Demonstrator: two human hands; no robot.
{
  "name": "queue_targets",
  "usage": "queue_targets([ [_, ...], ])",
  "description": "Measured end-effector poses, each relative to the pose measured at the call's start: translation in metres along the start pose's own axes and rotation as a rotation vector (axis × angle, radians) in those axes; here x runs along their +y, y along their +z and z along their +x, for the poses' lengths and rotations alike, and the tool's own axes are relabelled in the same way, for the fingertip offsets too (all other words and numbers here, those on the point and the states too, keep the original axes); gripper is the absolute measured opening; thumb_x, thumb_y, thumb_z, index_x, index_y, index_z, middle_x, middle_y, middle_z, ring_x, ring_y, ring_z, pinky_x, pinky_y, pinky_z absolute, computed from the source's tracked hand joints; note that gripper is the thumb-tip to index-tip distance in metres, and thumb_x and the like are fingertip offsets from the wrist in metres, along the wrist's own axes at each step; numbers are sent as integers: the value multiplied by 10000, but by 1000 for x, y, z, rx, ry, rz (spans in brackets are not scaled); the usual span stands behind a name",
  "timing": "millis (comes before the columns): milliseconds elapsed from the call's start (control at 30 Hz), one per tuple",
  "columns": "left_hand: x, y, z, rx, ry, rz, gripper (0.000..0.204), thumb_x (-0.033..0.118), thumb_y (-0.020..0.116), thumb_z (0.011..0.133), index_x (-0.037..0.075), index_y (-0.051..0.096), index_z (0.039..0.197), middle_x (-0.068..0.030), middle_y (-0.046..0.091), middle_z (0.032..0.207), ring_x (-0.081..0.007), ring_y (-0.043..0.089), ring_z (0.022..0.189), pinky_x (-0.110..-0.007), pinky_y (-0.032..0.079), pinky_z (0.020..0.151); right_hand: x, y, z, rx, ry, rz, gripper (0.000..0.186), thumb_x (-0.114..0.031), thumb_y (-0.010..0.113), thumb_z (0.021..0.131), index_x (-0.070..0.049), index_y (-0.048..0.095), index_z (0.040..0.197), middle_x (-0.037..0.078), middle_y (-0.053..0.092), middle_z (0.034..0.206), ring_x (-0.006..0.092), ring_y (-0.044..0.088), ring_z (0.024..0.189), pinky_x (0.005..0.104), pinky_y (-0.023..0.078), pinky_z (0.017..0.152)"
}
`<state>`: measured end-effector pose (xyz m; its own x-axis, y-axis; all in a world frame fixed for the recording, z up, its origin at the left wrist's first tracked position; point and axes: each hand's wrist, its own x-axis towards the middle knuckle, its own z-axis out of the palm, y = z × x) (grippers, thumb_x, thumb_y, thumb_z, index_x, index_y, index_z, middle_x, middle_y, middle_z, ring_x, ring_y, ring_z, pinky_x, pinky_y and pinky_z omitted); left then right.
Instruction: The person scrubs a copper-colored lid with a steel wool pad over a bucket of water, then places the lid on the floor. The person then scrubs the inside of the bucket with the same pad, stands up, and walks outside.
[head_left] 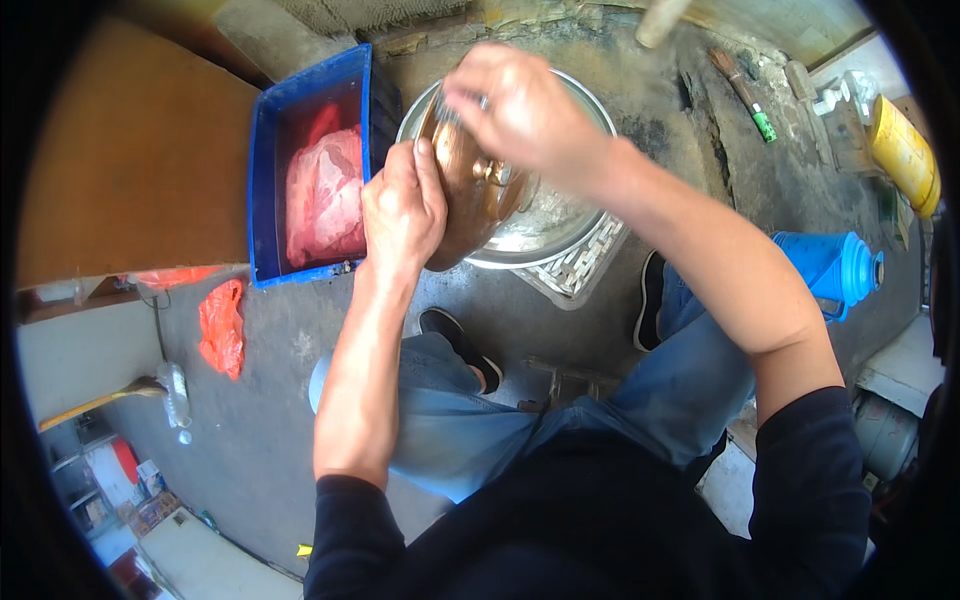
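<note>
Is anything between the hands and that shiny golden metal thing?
Nothing visible separates the left hand from the golden metal vessel: it grips the edge. A grey scrubber-like pad, mostly hidden, seems between the right hand and the vessel.

Fairly bright, soft light. R hand (525,110) w/ motion blur. Highlights on coppery vessel (462,190) & metal basin (540,225). Fisheye bends outer edges, black vignette; lower-L detail v. soft.

Lettering: none legible. Brush (743,92), lying toward the far right corner of the floor (250,430): green band (764,126) at handle end, marks too small to read. Red-and-white item (113,468), near left edge: any print blurred.
</note>
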<state>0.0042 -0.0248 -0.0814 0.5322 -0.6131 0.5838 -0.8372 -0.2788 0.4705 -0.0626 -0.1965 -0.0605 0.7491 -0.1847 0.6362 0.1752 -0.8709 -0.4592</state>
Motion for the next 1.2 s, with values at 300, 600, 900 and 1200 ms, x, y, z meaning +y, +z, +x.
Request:
queue_targets([
  [300, 2, -1, -6, -7, -56, -16, 176, 123, 538, 1015, 8, 594, 895, -246, 620, 654, -452, 635, 607, -502, 509, 524, -4, -4, 13, -37, 490, 85, 152, -126, 614, 853, -41, 739, 859, 225, 709, 887, 384, 698, 880, 460, 553, 845],
  [600, 9, -1, -3, -44, -84, -34, 212, 146, 500, 1033, 9, 585, 896, -247, 629, 688, -462, 630, 631, -515, 504, 551, -5, -12, 20, -158, 626, 99, 192, -179, 692, 825, 6, 689, 875, 131, 658, 659, 196, 682, 639, 378, 541, 610],
  [900, 5, -2, -3, -52, -84, -30, 206, 122, 491, 1030, -1, 577, 889, -250, 637, 730, -449, 638, 636, -504, 509, 556, 1, 10, 2, 15, 297, 104, 205, -202, 677, 840, -15, 714, 914, 172, 710, 818, 334, 695, 760, 429, 546, 750],
  [1200, 11, -1, -8, -25, -83, -10, 210, 131, 580, 997, 8, 568, 826, -230, 612, 626, -426, 633, 564, -482, 497, 493, 56, 0, 16, 18, 732, 283, 232, -210, 717, 877, -33, 764, 1019, 130, 749, 909, 168, 686, 843, 328, 539, 821],
])
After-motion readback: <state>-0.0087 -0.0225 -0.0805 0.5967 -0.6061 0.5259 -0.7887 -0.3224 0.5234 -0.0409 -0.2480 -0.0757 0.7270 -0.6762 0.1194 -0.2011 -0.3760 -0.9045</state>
